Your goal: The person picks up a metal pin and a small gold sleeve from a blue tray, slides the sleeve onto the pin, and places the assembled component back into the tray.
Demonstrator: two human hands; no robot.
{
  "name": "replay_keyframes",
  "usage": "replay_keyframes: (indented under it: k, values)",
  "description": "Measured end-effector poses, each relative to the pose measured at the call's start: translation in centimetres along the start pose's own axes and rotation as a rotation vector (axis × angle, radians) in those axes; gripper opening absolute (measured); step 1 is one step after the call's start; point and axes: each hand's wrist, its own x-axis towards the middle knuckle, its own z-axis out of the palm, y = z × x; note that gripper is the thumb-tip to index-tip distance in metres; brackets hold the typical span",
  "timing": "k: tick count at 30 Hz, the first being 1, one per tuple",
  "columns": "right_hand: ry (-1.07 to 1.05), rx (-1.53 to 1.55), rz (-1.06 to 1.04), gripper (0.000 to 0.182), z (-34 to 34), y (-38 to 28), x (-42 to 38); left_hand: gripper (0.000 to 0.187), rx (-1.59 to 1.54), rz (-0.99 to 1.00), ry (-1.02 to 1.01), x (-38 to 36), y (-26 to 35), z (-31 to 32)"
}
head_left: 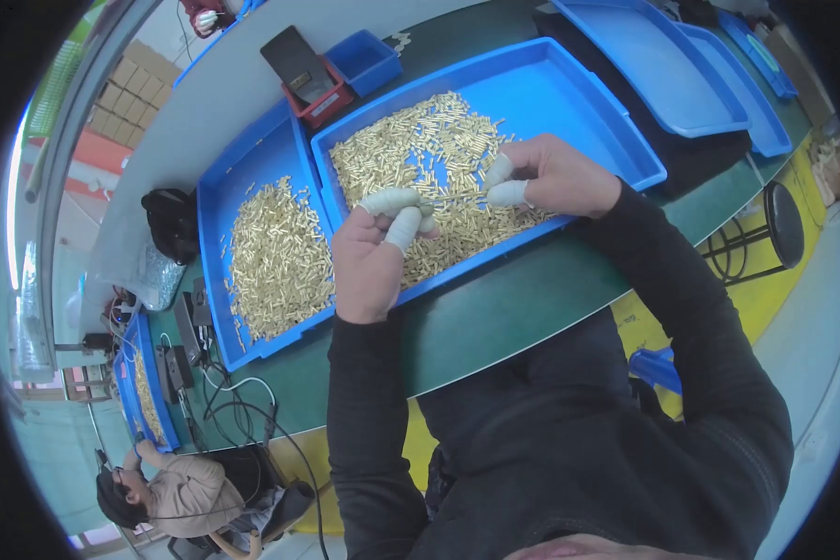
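Both my hands are over a blue tray (pixel 579 98) that holds a heap of small brass-coloured cylindrical pieces (pixel 420 131). White coverings wrap the fingertips of each hand. My left hand (pixel 375 252) is closed in a pinch, thumb against fingers. Opposite it, my right hand (pixel 560 177) also pinches, thumb and forefinger close together. A thin rod-like piece (pixel 455 196) seems to run between the two pinches; its exact kind is too small to make out. Beside this tray, a second blue tray (pixel 217 201) carries another heap of similar brass pieces (pixel 280 257).
Behind the trays stand a red bin (pixel 325 110) with a dark box in it and a small blue bin (pixel 364 61). More blue trays (pixel 663 70) lie at the right. Cables (pixel 243 397) and power adapters crowd the left edge. A co-worker (pixel 182 490) sits farther left.
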Motion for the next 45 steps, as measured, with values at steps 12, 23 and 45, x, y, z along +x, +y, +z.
replay_keyframes:
  k: [12,23,45]
  values:
    - [0.136,-0.232,-0.164,0.017,0.7,0.9,-0.2,0.012,0.497,0.115,0.039,-0.2,-0.8,-0.1]
    - [-0.019,-0.152,0.107,0.024,0.7,0.3,0.1,0.015,0.594,0.210,-0.011,-0.3,-0.6,0.9]
    - [-0.245,-0.061,0.082,0.015,7.3,-6.5,10.9,0.032,1.654,0.633,0.116,1.7,4.0,-15.0]
